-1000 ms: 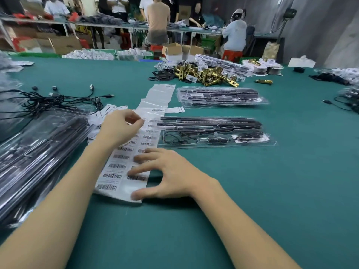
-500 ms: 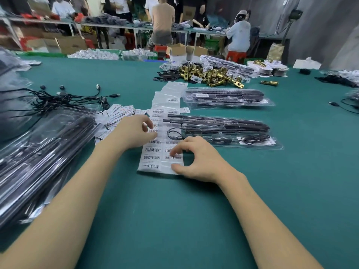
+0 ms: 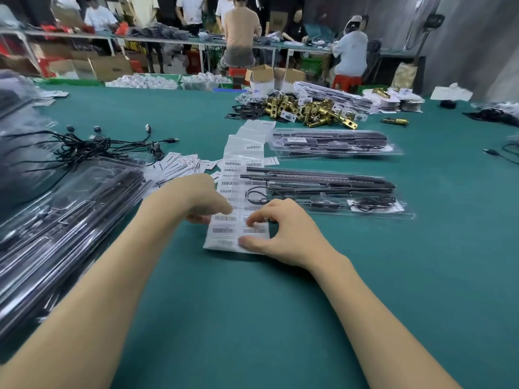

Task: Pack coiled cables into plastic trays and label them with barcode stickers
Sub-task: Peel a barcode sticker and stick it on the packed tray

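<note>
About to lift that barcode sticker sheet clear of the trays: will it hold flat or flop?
Probably flop: the barcode sticker sheet is a long thin strip lying flat on the green table. It looks light, so likely to slide when pushed. The left hand and right hand both rest on its near end.

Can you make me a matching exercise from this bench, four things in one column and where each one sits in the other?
Things:
1. barcode sticker sheet
2. brass lock parts
3. loose black cables
4. packed tray

Places:
A. piled at the far middle of the table
B. under both hands
C. just right of the sheet, beyond the right hand
D. tangled on the left, beyond the left hand

Pairs: 1-B, 2-A, 3-D, 4-C
</note>
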The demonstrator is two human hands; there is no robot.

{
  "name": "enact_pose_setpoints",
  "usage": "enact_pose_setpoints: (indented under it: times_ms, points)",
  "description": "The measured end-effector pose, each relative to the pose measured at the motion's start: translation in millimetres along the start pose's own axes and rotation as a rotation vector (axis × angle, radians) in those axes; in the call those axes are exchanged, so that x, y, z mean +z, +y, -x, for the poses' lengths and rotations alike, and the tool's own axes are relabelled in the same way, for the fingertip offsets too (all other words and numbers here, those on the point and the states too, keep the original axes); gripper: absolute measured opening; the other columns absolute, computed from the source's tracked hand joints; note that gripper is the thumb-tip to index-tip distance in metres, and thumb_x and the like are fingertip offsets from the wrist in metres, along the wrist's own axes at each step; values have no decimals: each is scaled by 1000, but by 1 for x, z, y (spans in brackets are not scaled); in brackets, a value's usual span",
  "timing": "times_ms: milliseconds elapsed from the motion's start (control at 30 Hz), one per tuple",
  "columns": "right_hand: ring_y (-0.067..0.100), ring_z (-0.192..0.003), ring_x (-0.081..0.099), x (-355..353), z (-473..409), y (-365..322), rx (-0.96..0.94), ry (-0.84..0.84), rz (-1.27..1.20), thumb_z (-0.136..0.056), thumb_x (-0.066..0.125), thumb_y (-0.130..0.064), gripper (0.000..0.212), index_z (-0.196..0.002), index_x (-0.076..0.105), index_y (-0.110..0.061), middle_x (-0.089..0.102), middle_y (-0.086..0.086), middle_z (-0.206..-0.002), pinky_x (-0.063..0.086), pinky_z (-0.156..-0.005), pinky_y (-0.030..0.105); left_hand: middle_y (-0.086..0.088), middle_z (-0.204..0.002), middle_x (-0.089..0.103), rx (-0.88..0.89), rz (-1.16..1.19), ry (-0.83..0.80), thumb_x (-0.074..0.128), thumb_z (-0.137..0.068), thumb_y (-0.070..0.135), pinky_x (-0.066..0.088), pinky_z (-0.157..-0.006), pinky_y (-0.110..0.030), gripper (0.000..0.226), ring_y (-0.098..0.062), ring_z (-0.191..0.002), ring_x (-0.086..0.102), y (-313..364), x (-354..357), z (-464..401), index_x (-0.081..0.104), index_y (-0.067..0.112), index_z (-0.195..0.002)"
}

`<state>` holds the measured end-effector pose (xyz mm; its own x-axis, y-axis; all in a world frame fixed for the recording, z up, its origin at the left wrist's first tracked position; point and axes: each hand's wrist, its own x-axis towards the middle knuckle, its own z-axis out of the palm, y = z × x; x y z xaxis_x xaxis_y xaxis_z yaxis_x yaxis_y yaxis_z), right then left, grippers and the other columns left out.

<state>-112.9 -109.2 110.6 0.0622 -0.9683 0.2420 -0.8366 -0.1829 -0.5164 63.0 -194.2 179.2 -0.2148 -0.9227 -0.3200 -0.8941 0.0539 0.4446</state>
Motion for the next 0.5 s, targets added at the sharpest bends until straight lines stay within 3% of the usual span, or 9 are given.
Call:
enact_pose_setpoints:
  times_ms: [67,200,267,333,400,500]
  points:
    - [7,-107,46,0,1,-1,17,-11,12,-67,76,-65,47,-104,72,-37,60,-17,-106,45,-95,30,-10,-82,73,2,79,-14,74,-83,30,55,-67,-36,32,-28,-69,67,-5,2,-4,65,1,-94]
    - [7,-105,49,3,2,-3,11,45,-21,-70,78,-59,43,-103,70,-34,59,-17,-103,46,-94,31,-1,-59,61,-33,415,-96,77,-84,19,39,-46,-21,21,-13,-46,48,-14,2,-11,62,6,-90]
    - [6,-98,53,4,1,-3,-8,101,-81,-73,80,-49,35,-101,70,-32,62,-17,-99,47,-91,30,-1,-61,60,-25,566,-176,78,-84,15,37,-39,-18,19,-8,-44,47,-16,1,-12,64,6,-94]
    - [3,-92,54,5,0,-4,-24,148,-136,-75,82,-41,33,-103,70,-28,64,-16,-97,46,-88,24,-3,-74,65,21,669,-252,78,-83,15,44,-44,-17,25,-9,-55,55,-18,1,-10,66,5,-102]
    - [3,-89,54,6,-1,-4,-37,163,-167,-76,83,-33,33,-106,71,-25,65,-13,-97,43,-86,18,-3,-82,68,76,698,-290,79,-83,13,56,-61,-22,27,-13,-65,66,-20,1,-8,62,8,-103]
    - [3,-86,58,7,-2,-5,-11,189,-252,-77,83,-22,29,-104,72,-21,68,-7,-99,42,-80,10,-10,-92,66,127,818,-385,82,-77,7,60,-76,-31,43,-23,-75,67,-21,-2,-5,49,17,-104]
